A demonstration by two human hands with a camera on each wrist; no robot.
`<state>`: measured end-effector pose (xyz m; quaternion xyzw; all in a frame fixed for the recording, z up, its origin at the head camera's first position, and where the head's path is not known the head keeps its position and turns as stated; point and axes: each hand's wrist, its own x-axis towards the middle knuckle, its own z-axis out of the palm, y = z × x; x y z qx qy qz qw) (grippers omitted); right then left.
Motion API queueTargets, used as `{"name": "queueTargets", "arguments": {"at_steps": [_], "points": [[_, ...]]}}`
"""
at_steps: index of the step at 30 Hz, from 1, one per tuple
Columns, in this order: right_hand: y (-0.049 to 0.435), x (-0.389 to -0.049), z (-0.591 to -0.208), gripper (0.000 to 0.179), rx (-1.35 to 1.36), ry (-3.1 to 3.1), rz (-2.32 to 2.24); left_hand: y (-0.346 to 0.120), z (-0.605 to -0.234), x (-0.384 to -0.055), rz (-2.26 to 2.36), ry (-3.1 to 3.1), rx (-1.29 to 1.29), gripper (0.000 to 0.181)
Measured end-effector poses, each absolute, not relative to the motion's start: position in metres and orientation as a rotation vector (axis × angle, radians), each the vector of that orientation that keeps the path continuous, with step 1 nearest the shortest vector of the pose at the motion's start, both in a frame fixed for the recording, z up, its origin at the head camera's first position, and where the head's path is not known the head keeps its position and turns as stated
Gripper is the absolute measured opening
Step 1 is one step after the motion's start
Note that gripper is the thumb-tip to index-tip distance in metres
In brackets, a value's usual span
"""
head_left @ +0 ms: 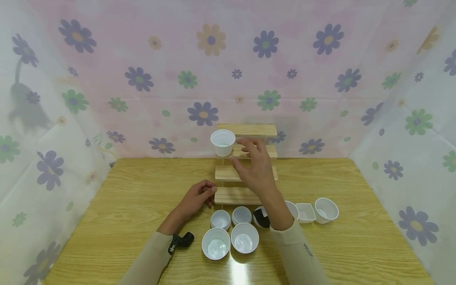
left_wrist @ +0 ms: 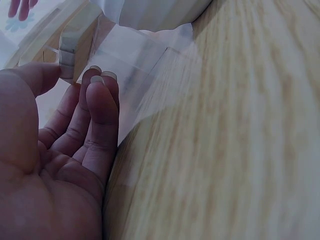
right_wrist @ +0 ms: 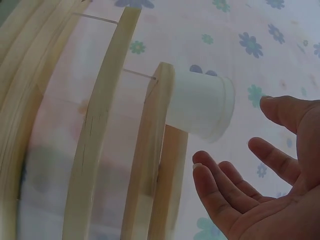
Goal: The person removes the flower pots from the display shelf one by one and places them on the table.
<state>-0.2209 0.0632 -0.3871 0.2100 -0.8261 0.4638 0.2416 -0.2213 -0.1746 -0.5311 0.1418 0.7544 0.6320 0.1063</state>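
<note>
A four-tier stand with pale wooden shelves (head_left: pixel 235 194) and clear side panels stands at the back of the table. One white cup (head_left: pixel 223 143) sits upright at the left end of its second shelf from the top. Beside that cup, my right hand (head_left: pixel 254 168) is apart from it, fingers spread and holding nothing; the right wrist view shows the gap between fingertips and cup (right_wrist: pixel 202 106). My left hand (head_left: pixel 197 194) holds the lowest shelf's left end. In the left wrist view its thumb lies on the shelf end (left_wrist: pixel 75 47), the curled fingers beside the clear panel.
In front of the stand are two larger white cups (head_left: pixel 216 244) and smaller white bowls (head_left: pixel 220 219). To the right stand a square white dish (head_left: pixel 305 213) and a round white bowl (head_left: pixel 326 210). My right forearm partly hides other bowls. Flowered cloth (head_left: pixel 160 79) hangs behind the table.
</note>
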Motion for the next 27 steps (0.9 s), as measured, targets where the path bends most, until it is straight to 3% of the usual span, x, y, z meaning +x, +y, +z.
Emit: {"name": "queueTargets", "arguments": {"at_steps": [20,27], "points": [[0.044,-0.241,-0.382,0.055,0.600,-2.389,1.179,-0.175,-0.531,-0.220,1.878,2.197,0.420,0.025],[0.038,-0.248,-0.386,0.047,0.574,-2.387,1.183,-0.174,-0.531,-0.221,1.882,2.200,0.415,0.024]]}}
